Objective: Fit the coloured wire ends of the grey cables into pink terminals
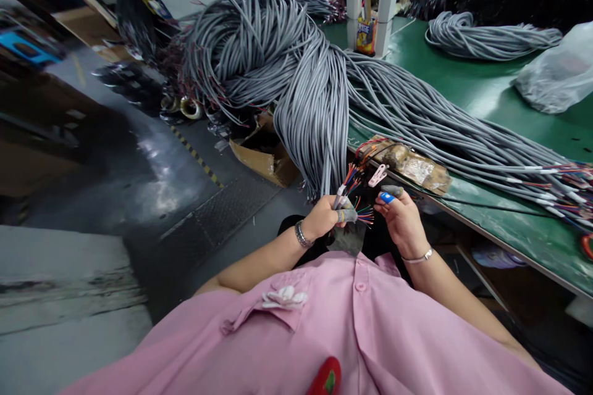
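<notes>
At the green bench (491, 95), the step in hand looks like sorting bared wires at the end of a cable. The left hand (323, 217) grasps the grey cable end (340, 194), and coloured wires (365, 216) fan out at about three o'clock from that hand. The right hand (402, 220) is near them, also at three, its thumb curled towards the forefinger; whether something thin is pinched there, I cannot tell. A pink clip (378, 176) is at eleven o'clock from the right hand, and a thick hank of grey cables (319, 117) hangs at twelve from the left. To my eye, the next move calls for a steady left grip and right fingertips precise enough to single out one strand.
</notes>
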Demonstrator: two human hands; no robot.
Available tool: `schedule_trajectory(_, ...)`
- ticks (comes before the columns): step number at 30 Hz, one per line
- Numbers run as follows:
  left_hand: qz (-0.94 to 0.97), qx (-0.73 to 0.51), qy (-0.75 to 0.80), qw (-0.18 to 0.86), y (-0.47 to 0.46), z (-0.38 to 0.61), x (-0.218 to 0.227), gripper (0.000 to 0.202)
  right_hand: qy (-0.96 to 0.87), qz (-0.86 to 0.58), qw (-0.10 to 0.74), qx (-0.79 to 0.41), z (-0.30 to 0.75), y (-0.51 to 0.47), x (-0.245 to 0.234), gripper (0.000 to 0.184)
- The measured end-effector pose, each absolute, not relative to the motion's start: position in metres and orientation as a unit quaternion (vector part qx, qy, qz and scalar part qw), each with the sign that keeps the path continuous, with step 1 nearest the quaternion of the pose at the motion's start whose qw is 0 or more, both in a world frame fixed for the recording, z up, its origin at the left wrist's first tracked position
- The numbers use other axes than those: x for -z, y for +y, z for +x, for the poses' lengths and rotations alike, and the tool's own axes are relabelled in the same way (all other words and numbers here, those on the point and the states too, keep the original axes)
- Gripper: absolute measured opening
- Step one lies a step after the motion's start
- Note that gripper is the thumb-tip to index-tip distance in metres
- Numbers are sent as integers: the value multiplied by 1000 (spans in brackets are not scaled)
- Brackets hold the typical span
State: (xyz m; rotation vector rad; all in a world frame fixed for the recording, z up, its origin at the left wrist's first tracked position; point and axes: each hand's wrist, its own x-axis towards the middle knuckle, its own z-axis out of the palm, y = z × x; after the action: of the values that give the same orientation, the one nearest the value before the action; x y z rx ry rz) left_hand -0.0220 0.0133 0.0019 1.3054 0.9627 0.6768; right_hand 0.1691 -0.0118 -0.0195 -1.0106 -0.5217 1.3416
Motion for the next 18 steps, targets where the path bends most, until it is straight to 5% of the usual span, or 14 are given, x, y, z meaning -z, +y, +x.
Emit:
schedule_trajectory(11, 474, -203, 329, 791, 56, -16, -8, 24, -246, -397, 504, -727, 186, 19, 23, 44)
schedule_trajectory(18, 418, -198, 291, 838, 75, 0, -1, 21, -339, -456, 638, -519, 171, 29, 31, 38)
